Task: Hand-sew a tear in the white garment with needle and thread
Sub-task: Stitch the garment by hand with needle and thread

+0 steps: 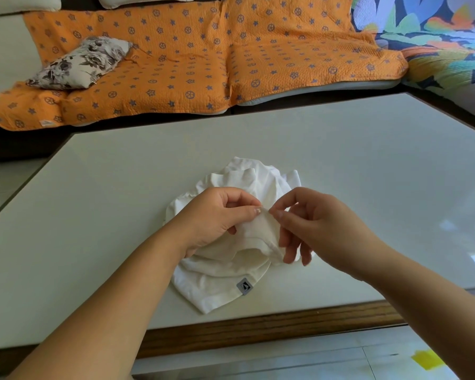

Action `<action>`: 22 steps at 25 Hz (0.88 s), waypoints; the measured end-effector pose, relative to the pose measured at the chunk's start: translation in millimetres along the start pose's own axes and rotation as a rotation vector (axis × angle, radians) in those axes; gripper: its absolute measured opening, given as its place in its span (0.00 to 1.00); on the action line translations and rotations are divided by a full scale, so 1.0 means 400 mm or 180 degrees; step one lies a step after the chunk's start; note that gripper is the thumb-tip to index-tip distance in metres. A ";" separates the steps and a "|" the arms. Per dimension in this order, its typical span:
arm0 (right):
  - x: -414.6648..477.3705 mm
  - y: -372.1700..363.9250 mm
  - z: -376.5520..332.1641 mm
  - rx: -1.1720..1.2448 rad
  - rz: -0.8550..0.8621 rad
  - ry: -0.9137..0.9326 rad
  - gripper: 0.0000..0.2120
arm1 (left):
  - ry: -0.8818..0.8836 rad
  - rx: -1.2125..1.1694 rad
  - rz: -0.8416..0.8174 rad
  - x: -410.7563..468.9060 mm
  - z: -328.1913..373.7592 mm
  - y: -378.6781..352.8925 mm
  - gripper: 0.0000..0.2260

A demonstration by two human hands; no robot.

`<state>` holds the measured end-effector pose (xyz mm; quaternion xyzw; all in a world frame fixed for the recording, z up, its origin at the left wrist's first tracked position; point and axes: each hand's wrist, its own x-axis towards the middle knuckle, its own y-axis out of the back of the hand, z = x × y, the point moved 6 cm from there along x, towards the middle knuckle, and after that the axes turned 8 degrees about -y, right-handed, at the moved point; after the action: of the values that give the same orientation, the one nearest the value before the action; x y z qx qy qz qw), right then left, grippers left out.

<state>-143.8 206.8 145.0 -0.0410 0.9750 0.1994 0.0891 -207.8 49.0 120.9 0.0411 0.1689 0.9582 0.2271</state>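
A crumpled white garment (225,275) lies on the pale table (93,215), with a small grey label (244,286) at its near hem. My left hand (211,218) pinches a raised fold of the fabric between thumb and fingers. My right hand (313,223) pinches the same fold just to the right, thumb and forefinger pressed together at the fabric's peak. The two hands almost touch. No needle or thread is clear enough to make out at the pinch.
The table has a wooden front edge (258,330). Behind it stands a sofa under an orange patterned cover (203,64), with a floral cushion (80,63) at left. A colourful blanket (436,37) lies at far right. Pale floor tiles show below.
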 end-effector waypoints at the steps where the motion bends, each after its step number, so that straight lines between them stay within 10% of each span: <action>1: 0.001 -0.006 0.007 -0.0087 -0.0072 -0.0076 0.04 | 0.0005 -0.0027 0.0001 0.000 0.001 -0.002 0.04; 22: 0.016 -0.011 0.028 -0.0271 -0.0051 -0.0244 0.10 | 0.0139 -0.0190 -0.0067 -0.005 0.002 -0.012 0.05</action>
<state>-147.7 207.0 131.9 -0.0449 0.9611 0.2414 0.1262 -203.7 52.5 120.1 0.0115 0.1455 0.9611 0.2346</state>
